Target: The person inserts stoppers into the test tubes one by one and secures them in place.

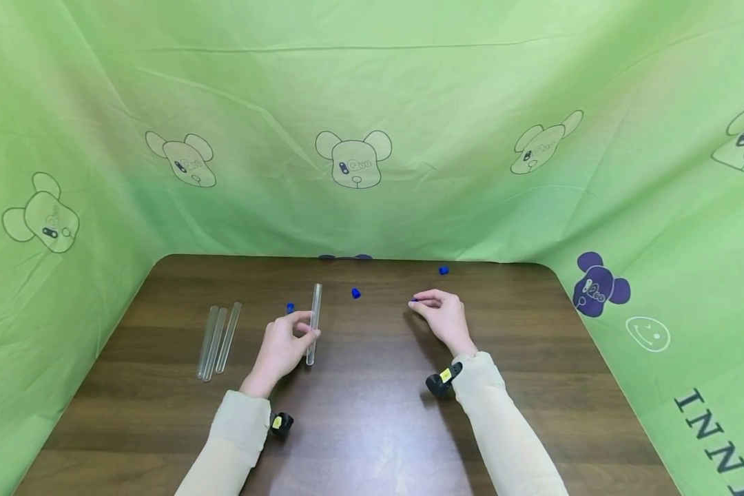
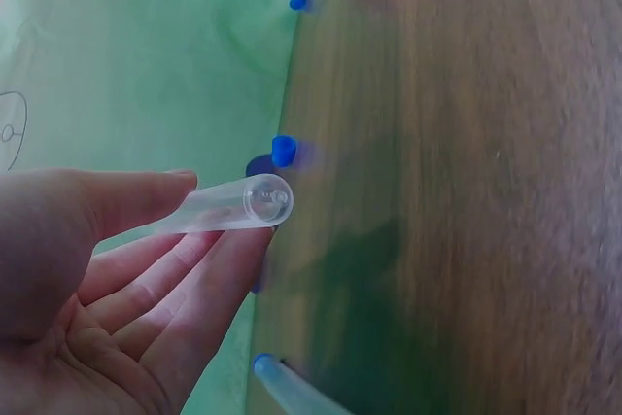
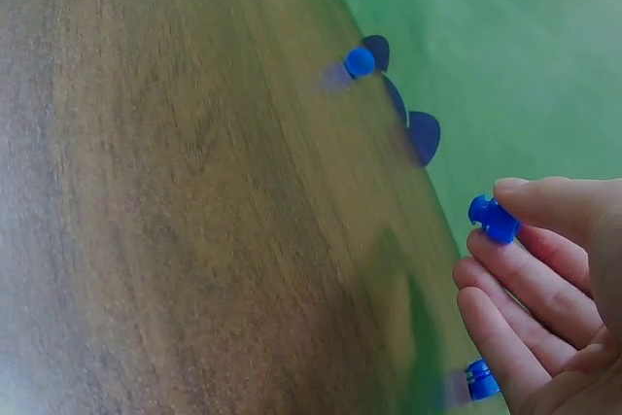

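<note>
My left hand [image 1: 283,344] pinches a clear test tube [image 1: 315,303] between thumb and fingers, tilted slightly above the table. Its rounded end faces the camera in the left wrist view. Beside that hand lies another tube [image 2: 296,391] with a blue stopper [image 1: 290,307] at its far end, partly hidden by the hand. Farther right, my right hand [image 1: 444,318] holds a small blue stopper [image 3: 498,221] between thumb and fingertips. The two hands are well apart. One loose blue stopper [image 1: 356,293] sits between them, and another blue stopper [image 1: 443,270] lies behind the right hand.
Several clear test tubes [image 1: 207,344] lie side by side on the left of the brown wooden table [image 1: 359,427]. A green printed cloth [image 1: 359,220] stands around the table's back and sides. Each wrist carries a small black camera [image 1: 439,383].
</note>
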The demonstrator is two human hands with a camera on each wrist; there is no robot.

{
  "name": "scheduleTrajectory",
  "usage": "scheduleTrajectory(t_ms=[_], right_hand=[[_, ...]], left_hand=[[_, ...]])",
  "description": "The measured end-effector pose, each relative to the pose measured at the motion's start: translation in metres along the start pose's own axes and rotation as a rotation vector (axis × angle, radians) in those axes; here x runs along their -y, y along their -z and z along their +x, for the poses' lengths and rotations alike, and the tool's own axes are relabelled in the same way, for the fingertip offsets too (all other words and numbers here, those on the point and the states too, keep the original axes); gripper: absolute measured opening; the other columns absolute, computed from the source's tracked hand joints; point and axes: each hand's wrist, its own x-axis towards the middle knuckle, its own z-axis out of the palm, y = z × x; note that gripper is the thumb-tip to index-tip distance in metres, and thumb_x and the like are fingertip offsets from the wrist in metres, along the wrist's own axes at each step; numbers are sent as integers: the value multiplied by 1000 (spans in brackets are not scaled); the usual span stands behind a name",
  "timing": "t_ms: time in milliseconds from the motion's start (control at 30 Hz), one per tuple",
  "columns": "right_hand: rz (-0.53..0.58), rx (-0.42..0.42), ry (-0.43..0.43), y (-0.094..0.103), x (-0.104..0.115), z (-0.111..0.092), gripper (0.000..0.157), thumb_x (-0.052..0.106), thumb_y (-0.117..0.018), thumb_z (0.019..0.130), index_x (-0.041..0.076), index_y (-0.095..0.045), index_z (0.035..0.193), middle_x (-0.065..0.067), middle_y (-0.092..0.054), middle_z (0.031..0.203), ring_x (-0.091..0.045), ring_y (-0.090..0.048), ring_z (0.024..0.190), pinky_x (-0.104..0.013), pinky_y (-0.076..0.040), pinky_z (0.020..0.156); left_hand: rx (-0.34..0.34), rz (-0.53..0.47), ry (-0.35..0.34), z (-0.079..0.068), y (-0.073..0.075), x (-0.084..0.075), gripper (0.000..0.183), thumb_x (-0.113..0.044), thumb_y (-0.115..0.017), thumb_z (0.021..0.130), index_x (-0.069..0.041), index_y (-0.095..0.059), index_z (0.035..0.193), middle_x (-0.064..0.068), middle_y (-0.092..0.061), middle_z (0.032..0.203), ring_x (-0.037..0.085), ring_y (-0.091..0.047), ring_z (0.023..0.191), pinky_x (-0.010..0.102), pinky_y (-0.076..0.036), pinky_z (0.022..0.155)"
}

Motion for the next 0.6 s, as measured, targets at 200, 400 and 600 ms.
scheduleTrajectory(t_ms=[200, 400, 600], right_hand=[[2, 6, 3, -1, 2, -1, 26, 17, -81, 89, 1, -76, 109, -6, -77, 92, -19, -73, 89, -25, -53, 77], [5, 16, 11, 0, 6, -2, 28, 20, -81, 90, 3, -77, 111, -5, -77, 95, -20, -73, 91, -30, -54, 81], [-2, 20, 22, 0, 10, -2, 28, 23, -79, 91, 3, -77, 112, -5, -77, 98, -20, -73, 93, -32, -54, 82]], left_hand=[[7, -25, -22, -1, -9, -4, 37, -8, -78, 89, 0, -69, 124, 2, -75, 85, 9, -61, 55, 29, -51, 55], [56, -40, -38, -3, -21, -8, 38, -8, -78, 90, 0, -68, 125, 0, -75, 85, 8, -61, 56, 27, -50, 55], [90, -67, -27, -5, -28, -16, 37, -10, -78, 91, -3, -69, 126, -1, -74, 84, 8, -63, 57, 28, -51, 55]])
